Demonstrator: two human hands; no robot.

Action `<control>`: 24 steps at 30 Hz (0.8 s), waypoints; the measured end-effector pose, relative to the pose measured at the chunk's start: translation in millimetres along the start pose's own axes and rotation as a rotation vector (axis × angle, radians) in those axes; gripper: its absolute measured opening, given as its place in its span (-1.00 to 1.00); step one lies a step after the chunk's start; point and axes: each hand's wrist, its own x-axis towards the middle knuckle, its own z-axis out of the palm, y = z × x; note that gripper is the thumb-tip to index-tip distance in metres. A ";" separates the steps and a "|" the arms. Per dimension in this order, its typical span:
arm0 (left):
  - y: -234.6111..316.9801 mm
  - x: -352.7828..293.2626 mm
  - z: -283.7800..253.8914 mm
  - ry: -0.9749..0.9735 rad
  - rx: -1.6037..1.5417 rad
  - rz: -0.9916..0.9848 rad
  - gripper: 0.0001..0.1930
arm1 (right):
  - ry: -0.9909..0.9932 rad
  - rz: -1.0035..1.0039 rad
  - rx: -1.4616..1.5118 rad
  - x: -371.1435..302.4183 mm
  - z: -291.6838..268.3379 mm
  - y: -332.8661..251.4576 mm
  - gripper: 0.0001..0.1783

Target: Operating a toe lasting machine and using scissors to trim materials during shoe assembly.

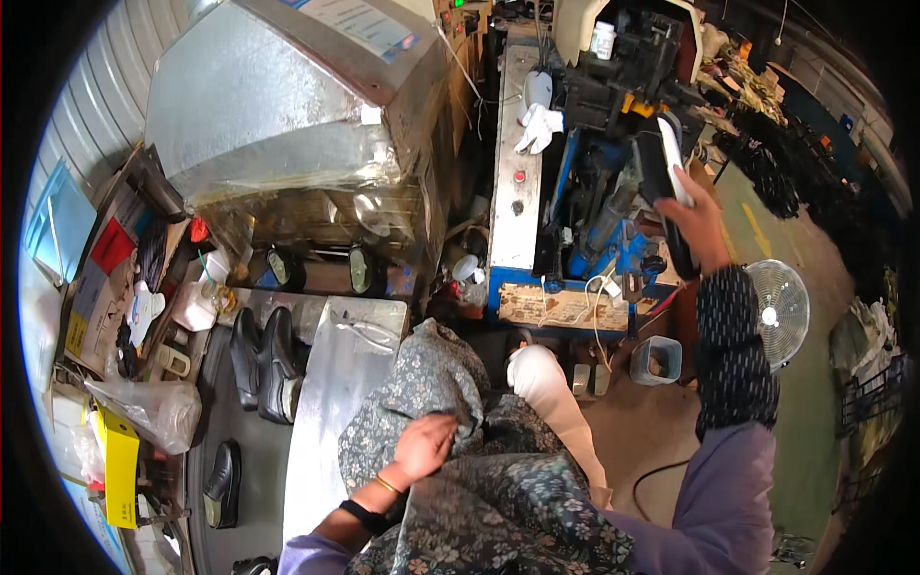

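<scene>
The blue machine [575,230] stands at the middle of the scene, and nearly everything around it is crowded. To its left rises a big sheet-metal housing [278,105], with a grey conveyor [240,422] running down from below that housing; pairs of black shoes [264,364] sit on the belt, one more black shoe [222,484] lies lower down, and the belt's left edge is hemmed in by boxes and a clear plastic bag [153,407]. To the right of the machine the floor opens out, with only a small white fan [778,311] and a grey bin [657,360] standing near its front corner. The right hand [698,222] is raised high at the machine's right side, the forearm in a dark dotted sleeve [730,355] reaching up and forward. Its fingers are wrapped around a black shoe with a white sole [661,168], held upright against the machine's upper works. The left hand [425,444] rests low, in front of the machine, on the flowered apron [498,498] over the lap, wrist bent, with a gold bangle and a dark band at the wrist. Its fingers are curled loosely and bunch a fold of the cloth. A white glove [537,127] hangs on the machine's top left.
</scene>
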 end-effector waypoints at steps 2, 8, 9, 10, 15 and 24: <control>-3.6 -6.3 13.7 0.002 0.035 -0.008 -0.79 | 0.082 -0.028 -0.118 43.0 -16.4 18.1 -0.17; 1.4 3.6 20.2 0.018 0.093 -0.063 -0.84 | 0.035 0.144 -0.074 102.8 -33.3 57.2 -0.21; 2.4 6.0 18.4 0.011 0.104 -0.050 -0.84 | 0.061 0.166 -0.082 104.3 -35.8 58.6 -0.21; 3.1 7.7 16.6 0.003 0.109 -0.057 -0.84 | 0.026 0.189 -0.033 104.9 -36.8 59.2 -0.21; 6.2 10.8 17.9 -0.002 0.122 -0.058 -0.85 | 0.047 0.105 -0.197 93.5 -37.4 55.7 -0.15; 10.7 16.8 25.9 0.006 0.175 -0.084 -0.86 | 0.077 0.069 -0.292 89.3 -32.3 33.1 -0.13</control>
